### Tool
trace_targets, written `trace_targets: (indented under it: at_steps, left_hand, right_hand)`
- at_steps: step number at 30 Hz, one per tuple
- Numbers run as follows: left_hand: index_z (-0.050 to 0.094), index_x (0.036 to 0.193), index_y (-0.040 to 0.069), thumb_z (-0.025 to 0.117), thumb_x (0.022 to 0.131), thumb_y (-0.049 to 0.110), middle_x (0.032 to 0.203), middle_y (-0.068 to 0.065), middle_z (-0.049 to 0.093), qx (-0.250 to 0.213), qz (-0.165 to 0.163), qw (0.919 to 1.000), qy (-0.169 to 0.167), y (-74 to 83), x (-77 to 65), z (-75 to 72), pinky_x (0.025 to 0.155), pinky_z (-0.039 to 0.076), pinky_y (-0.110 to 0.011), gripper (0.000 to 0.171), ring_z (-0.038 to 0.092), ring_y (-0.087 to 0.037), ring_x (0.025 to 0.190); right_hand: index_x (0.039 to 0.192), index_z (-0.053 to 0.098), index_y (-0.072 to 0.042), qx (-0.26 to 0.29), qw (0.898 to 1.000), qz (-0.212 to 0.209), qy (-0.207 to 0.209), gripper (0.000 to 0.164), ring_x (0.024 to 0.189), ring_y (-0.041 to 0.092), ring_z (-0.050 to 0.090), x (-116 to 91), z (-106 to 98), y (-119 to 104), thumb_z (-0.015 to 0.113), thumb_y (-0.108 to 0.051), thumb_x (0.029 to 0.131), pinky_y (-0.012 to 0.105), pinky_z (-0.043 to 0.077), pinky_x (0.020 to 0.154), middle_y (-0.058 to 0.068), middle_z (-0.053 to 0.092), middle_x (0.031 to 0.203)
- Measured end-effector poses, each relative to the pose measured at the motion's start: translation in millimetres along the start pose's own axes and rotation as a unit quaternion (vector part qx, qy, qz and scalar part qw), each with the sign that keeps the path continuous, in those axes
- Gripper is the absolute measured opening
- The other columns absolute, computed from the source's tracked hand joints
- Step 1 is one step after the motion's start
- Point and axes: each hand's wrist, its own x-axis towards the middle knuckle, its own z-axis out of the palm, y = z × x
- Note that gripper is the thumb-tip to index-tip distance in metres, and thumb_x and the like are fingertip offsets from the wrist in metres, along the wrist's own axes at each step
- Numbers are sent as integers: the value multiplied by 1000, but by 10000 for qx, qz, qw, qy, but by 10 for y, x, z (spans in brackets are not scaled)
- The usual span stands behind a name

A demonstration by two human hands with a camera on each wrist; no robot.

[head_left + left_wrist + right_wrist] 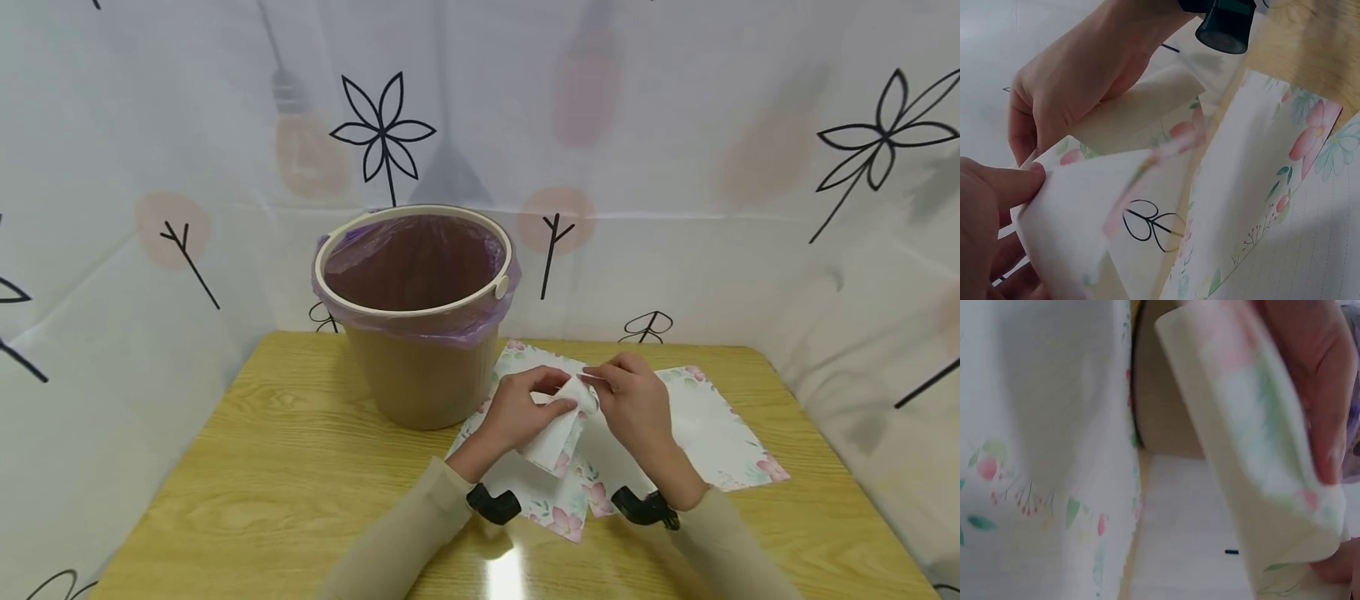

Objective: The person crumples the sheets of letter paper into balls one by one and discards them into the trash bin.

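Observation:
Over the loose sheets, my left hand [528, 408] holds a smaller piece of flower-bordered paper [557, 437], its thumb on the front face. My right hand [633, 400] pinches at the paper's top edge, close beside the left fingers. In the left wrist view the paper [1085, 206] is bent, and a plain cream back face shows near the right hand [1079, 81]. Whether it is one folded piece or two torn parts, I cannot tell. The right wrist view shows the paper [1210, 437] blurred and curled at its lower end.
Flower-bordered sheets [712, 417] lie beneath and to the right of the hands on the wooden table [285, 467]. A beige bucket [427, 375] lined with a purple bag [465, 329] stands at the back, left of the hands. Behind the table hangs a patterned cloth [675, 167].

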Motion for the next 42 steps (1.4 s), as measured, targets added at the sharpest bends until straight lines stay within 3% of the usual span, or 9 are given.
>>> trace_targets:
  at_steps: [4, 8, 14, 19, 24, 29, 35, 37, 42]
  left_hand:
    - [73, 112, 14, 78, 89, 24, 105, 5, 74, 53, 111, 9998, 178, -19, 9, 33, 83, 56, -41, 26, 68, -4, 91]
    - [74, 108, 13, 78, 89, 18, 103, 3, 74, -100, 186, 9986, 491, -26, 17, 53, 82, 56, -34, 21, 69, -6, 89]
    - [75, 106, 14, 77, 89, 15, 101, 5, 73, -458, -70, 9957, 807, -45, 21, 34, 79, 54, -24, 18, 68, -6, 89]
    - [75, 107, 12, 77, 88, 14, 100, 3, 74, -795, -207, 9929, 857, -39, 16, -2, 80, 54, -27, 19, 69, -8, 91]
    - [75, 108, 9, 76, 89, 13, 102, -1, 74, -1126, -293, 9900, 803, -25, 17, -7, 81, 54, -26, 19, 69, -10, 95]
    - [74, 109, 8, 74, 90, 12, 104, -5, 74, -1478, -515, 9852, 693, -5, 21, -5, 72, 55, -23, 19, 69, -12, 90]
    - [73, 111, 5, 71, 92, 7, 105, -9, 74, -1577, -695, 9830, 631, 132, 2, -43, 64, 53, -20, 20, 68, -9, 82]
    - [73, 110, 2, 70, 92, 4, 103, -11, 74, -1561, -700, 9831, 658, 246, -24, -75, 63, 52, -19, 18, 66, -7, 79]
    - [73, 106, -4, 69, 91, 0, 98, -16, 74, -1679, -541, 9815, 744, 436, -80, -120, 63, 50, -18, 15, 62, -4, 73]
  right_hand:
    - [84, 79, -2, 298, 9988, 398, 41, 12, 67, 22, 60, 11, 14, -46, 85, 3, 74, 37, 51, 55, 6, 62, 78]
    - [91, 80, -3, 794, 9921, 881, -398, 13, 78, 25, 65, 11, -11, -61, 82, 1, 79, 41, 57, 62, 7, 68, 88]
    - [114, 74, -5, 1730, 9634, 1323, -1560, 24, 106, 34, 63, 17, -102, -35, 64, 3, 94, 49, 57, 77, 12, 66, 117]
    - [120, 70, -4, 2175, 9488, 1236, -1929, 32, 114, 33, 61, 8, -169, 4, 64, 8, 92, 45, 56, 82, 9, 62, 127]
    - [114, 73, -3, 2227, 9522, 1150, -1745, 32, 104, 31, 65, 13, -172, 21, 74, 8, 84, 40, 57, 80, 10, 65, 120]
    - [112, 73, -8, 1811, 9652, 1027, -1582, 36, 105, 27, 63, 22, -168, 19, 80, 5, 80, 51, 55, 83, 7, 67, 117]
    - [120, 70, -6, 2030, 9634, 910, -1497, 43, 108, 30, 63, 10, -151, 9, 79, 5, 79, 58, 50, 87, 10, 69, 117]
    - [118, 71, -6, 2012, 9649, 902, -1430, 42, 105, 28, 64, 7, -143, 4, 81, 3, 78, 54, 52, 85, 9, 70, 115]
    - [106, 72, -6, 1913, 9692, 981, -1206, 34, 92, 20, 64, 13, -118, -18, 85, -1, 75, 30, 52, 77, 5, 72, 103]
